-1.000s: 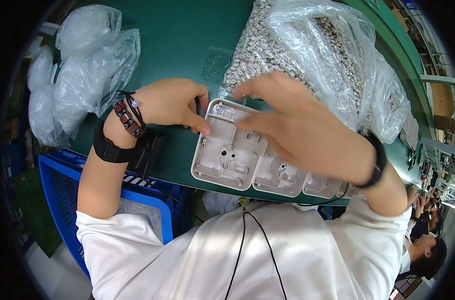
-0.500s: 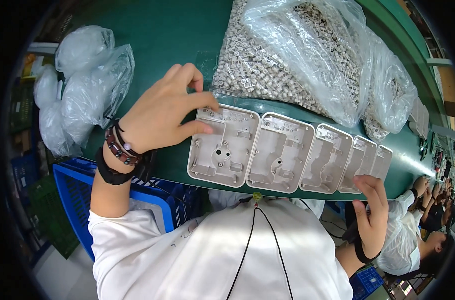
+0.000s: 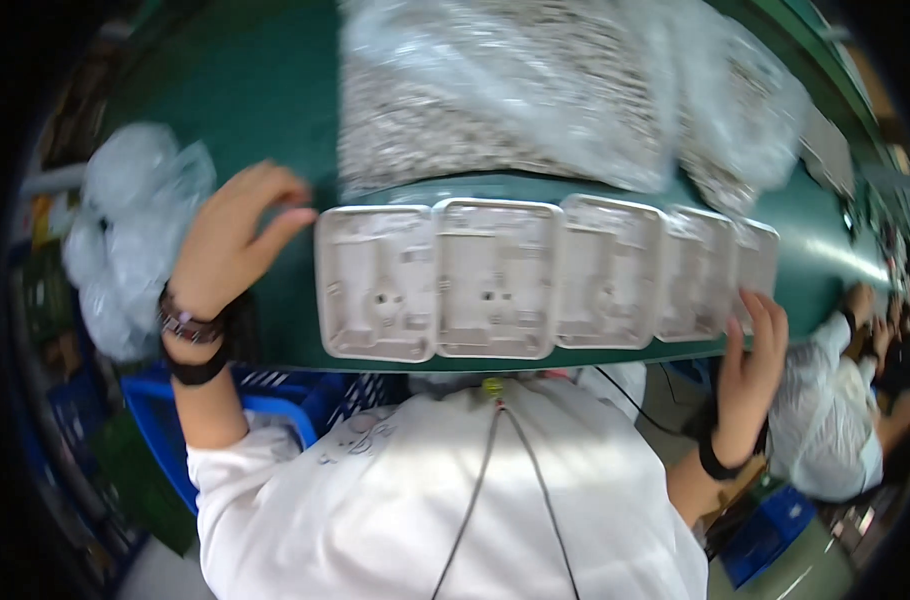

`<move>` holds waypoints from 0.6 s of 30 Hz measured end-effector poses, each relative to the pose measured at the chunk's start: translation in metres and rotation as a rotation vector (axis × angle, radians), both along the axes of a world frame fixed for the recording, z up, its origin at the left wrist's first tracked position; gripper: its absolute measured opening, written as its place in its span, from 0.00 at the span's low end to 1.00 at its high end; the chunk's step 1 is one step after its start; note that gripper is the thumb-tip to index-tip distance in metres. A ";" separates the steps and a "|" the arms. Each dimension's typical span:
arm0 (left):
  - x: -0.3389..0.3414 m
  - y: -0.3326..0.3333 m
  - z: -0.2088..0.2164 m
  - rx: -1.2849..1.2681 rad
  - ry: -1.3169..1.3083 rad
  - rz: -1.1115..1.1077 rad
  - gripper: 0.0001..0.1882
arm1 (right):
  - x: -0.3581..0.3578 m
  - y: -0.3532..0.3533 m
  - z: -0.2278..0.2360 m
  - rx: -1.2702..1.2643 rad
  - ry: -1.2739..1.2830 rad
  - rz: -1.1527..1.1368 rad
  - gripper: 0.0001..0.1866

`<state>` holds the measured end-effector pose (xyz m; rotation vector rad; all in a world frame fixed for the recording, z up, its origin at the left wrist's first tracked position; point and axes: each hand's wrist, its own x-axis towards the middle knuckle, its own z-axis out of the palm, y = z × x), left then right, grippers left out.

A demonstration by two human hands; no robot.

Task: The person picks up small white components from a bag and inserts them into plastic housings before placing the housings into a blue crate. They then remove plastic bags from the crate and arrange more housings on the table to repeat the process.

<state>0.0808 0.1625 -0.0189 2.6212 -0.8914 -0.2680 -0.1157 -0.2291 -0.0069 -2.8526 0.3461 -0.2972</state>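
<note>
So the left hand (image 3: 237, 240) is now off the leftmost pale grey, rounded-rectangular plastic shell (image 3: 360, 265), no longer over its far left corner like a moment ago. Seems that shell is free of any grip now, in line with its row. The hand hangs just left of it, thumb and fingers spread, nothing between; can't tell if the thumb grazes the rim. Meanwhile the right hand (image 3: 755, 365) has its fingers loosely spread at the near end of the rightmost pale grey plastic shell (image 3: 757, 255), contact too blurry to call. Everything's on the green counter (image 3: 255, 100).
</note>
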 end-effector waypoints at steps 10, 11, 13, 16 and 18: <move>-0.019 -0.022 -0.013 0.335 0.689 0.316 0.25 | 0.018 0.011 -0.054 -0.045 -0.061 -0.003 0.27; -0.020 -0.022 -0.013 0.336 0.674 0.317 0.25 | 0.017 0.016 -0.052 -0.058 -0.045 -0.002 0.29; -0.020 -0.023 -0.015 0.320 0.726 0.387 0.26 | 0.015 0.022 -0.050 -0.080 -0.010 -0.003 0.32; -0.017 -0.017 -0.017 0.321 0.774 0.409 0.27 | 0.009 0.024 -0.050 -0.097 0.002 -0.006 0.34; -0.013 -0.023 -0.020 0.333 0.846 0.389 0.27 | 0.010 0.018 -0.053 -0.122 0.002 -0.025 0.35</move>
